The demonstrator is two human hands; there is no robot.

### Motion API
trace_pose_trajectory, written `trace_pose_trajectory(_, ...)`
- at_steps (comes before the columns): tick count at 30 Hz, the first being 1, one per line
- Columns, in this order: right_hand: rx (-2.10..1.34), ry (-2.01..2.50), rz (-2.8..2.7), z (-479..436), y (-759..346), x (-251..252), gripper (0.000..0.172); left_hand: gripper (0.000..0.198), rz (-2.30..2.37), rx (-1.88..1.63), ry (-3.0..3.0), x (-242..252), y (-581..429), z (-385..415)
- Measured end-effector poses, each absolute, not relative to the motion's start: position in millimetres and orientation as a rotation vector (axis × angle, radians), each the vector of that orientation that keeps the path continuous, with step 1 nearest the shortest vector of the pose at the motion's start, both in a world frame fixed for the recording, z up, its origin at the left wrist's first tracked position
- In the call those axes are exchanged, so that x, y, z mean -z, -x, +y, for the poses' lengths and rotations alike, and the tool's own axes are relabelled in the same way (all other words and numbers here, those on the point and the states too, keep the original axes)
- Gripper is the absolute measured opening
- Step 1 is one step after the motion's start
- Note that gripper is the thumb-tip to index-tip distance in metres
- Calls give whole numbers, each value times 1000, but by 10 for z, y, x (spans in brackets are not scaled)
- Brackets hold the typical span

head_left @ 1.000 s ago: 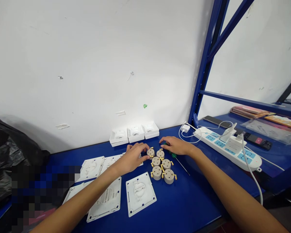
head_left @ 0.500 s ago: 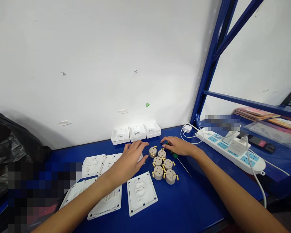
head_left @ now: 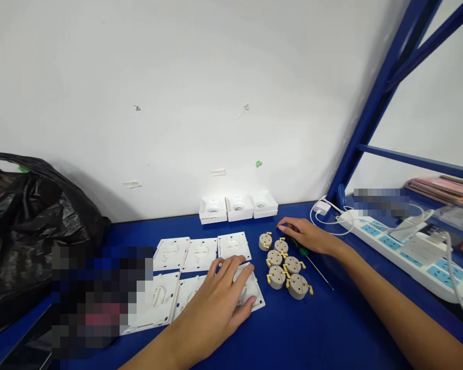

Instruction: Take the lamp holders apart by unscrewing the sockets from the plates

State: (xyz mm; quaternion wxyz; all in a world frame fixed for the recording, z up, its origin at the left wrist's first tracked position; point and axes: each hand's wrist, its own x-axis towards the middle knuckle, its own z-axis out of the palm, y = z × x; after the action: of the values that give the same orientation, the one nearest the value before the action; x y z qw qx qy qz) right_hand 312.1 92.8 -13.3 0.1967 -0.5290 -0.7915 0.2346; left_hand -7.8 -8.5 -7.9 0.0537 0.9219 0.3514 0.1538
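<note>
My left hand (head_left: pixel 221 303) lies with fingers spread over a white square plate (head_left: pixel 254 290), the rightmost of the front row, and covers part of it. Its neighbours are a white plate (head_left: pixel 233 245) behind and another plate (head_left: pixel 160 295) at the front left. My right hand (head_left: pixel 306 234) rests on the blue table beside a screwdriver (head_left: pixel 304 252) with a green handle, its fingers loosely extended. Part of the handle is hidden under the hand. Between the hands stand several round beige lamp-holder-like pieces (head_left: pixel 277 276) with yellow-tipped leads.
Three white square housings (head_left: pixel 239 208) line the wall. A power strip (head_left: pixel 409 252) with plugs and cables (head_left: pixel 453 272) lies at the right, near a blue metal frame (head_left: pixel 366 118). A black plastic bag (head_left: pixel 42 231) stands at the left.
My left hand has come back from near the beige pieces onto the front right plate, which now sits closer to the other plates. My right hand stays by the screwdriver. The view has turned left.
</note>
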Motion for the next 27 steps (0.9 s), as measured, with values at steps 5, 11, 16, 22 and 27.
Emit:
trace_pose_trajectory(5, -626, 1497, -2164, 943, -3109, 173, 41, 41, 1173, -451, -2760, 179, 139, -94)
trace_pose_trajectory(11, -613, 1508, -2122, 951, -3065, 201, 39, 40, 1115, -409, -2649, 57, 184, -27)
trace_pose_trajectory(16, -640, 1490, -2102, 958, -3050, 189, 47, 38, 1088, -462, -2604, 44, 190, -6)
trace_pose_trajectory(22, -665, 1495, -2082, 968, -3051, 191, 51, 37, 1086, -479, -2581, 60, 191, 0)
trace_pose_trajectory(27, -671, 1491, -2079, 970, -3058, 203, 50, 36, 1084, -473, -2590, 57, 198, -3)
